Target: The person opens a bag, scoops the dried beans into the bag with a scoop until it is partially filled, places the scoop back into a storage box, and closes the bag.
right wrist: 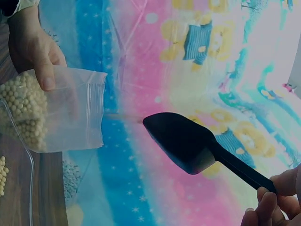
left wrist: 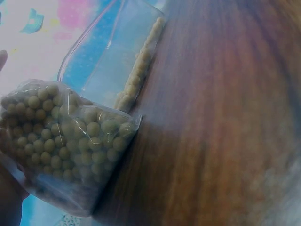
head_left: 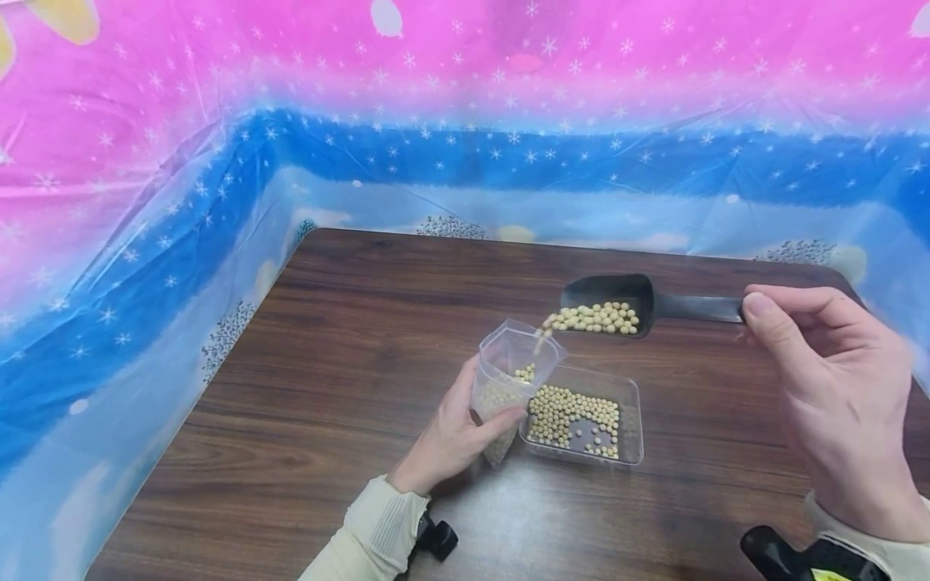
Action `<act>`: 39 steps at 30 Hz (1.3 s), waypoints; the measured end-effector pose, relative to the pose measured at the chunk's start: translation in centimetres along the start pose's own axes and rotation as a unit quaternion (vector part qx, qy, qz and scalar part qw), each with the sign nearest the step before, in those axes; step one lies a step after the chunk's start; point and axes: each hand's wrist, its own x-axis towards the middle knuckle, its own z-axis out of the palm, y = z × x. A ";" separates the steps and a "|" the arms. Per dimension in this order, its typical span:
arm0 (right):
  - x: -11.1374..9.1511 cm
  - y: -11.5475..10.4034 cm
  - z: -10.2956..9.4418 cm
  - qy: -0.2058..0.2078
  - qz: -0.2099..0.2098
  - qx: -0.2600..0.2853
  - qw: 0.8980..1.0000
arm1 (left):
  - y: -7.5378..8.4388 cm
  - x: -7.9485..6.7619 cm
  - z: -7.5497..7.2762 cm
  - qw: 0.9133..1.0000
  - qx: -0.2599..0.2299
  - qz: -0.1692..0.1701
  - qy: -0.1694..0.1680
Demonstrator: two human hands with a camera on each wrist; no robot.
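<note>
My right hand (head_left: 846, 395) pinches the end of a black scoop's handle and holds the scoop (head_left: 609, 290) tilted above the table. Pale round soybeans (head_left: 599, 317) lie in it, and some stream off its front lip into a clear zip bag (head_left: 512, 351). Around the side of that bag curl the fingers and thumb of my left hand (head_left: 454, 428), its mouth facing up. Soybeans (left wrist: 61, 136) fill the bag's lower part in the left wrist view. Just right of the bag sits a clear plastic box (head_left: 630, 452) with more soybeans spread over part of its bottom.
The dark wood-grain table (head_left: 327, 323) is bordered at the back and left by a pink and blue patterned cloth (head_left: 436, 153). A black device (head_left: 436, 539) is strapped at the left wrist, and another (head_left: 814, 558) at the right.
</note>
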 end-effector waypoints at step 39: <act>-4.9 6.8 0.6 -0.181 -0.264 -0.386 0.865 | 0.2 0.0 0.0 1.000 0.001 -0.010 -0.001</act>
